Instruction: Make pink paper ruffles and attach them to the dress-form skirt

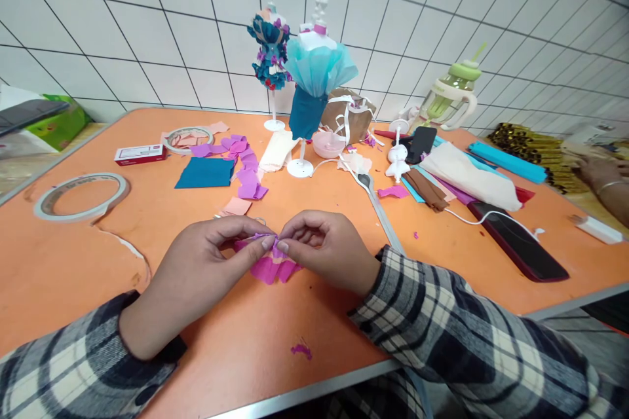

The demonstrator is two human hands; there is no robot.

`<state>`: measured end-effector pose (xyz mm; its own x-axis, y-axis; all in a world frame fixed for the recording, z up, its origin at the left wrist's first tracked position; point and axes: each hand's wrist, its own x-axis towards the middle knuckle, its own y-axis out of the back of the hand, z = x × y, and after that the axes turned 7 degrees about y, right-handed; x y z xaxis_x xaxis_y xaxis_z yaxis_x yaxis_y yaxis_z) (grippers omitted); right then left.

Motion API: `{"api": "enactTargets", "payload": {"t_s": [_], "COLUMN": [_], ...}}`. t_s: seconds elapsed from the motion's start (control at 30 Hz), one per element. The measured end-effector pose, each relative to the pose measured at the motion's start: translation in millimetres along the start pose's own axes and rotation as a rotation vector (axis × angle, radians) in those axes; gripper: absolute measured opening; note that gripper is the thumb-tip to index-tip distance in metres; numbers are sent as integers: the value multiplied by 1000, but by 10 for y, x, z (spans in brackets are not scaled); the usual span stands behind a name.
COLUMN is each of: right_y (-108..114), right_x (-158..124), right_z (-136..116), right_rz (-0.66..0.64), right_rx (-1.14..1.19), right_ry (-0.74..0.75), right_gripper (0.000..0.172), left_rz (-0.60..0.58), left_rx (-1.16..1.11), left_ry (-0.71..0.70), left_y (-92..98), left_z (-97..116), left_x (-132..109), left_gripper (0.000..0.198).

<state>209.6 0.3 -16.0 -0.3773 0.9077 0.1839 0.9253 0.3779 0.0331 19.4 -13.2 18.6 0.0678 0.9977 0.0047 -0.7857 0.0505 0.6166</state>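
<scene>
My left hand and my right hand meet over the orange table, just above its near edge. Both pinch the top of a gathered piece of magenta crepe paper, thumb and forefinger pressed together on its folded edge. The paper fans out below my fingers and rests on the table. A small magenta scrap lies closer to me. Both my sleeves are plaid.
Two small mannequin stands dressed in teal paper stand at the back. A tape roll, purple paper pieces, a teal sheet, a dark phone and a green-lidded bottle lie around. Another person's hand rests at the far right.
</scene>
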Motion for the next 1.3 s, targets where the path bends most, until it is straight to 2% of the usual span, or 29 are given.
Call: {"api": "enactTargets", "payload": {"t_s": [0.17,0.5,1.0,1.17,1.3], "right_y": [-6,-16,-72,-40,-22], "right_x": [3,-23,-28,-17,-5], "right_z": [10,-9,-53,-52,-54], "right_rz": [49,39,29,35,51], "right_rx": [-57,-149,-163,-171,-158], "right_ry": [-1,7,-2,-36,-54], "right_gripper": [19,10,5,6,6], "left_rz": [5,21,-119,-156,-165], "left_rx": [15,53,-190,-186,-247], "left_ry": [14,-53,-46,-55,9], "left_y": [-5,-22,-12,-3,-13], "left_z": [10,-19,-39,-79,-112], "left_x": [-16,-33,9,13,38], "left_gripper": [29,24,15,19,30]}}
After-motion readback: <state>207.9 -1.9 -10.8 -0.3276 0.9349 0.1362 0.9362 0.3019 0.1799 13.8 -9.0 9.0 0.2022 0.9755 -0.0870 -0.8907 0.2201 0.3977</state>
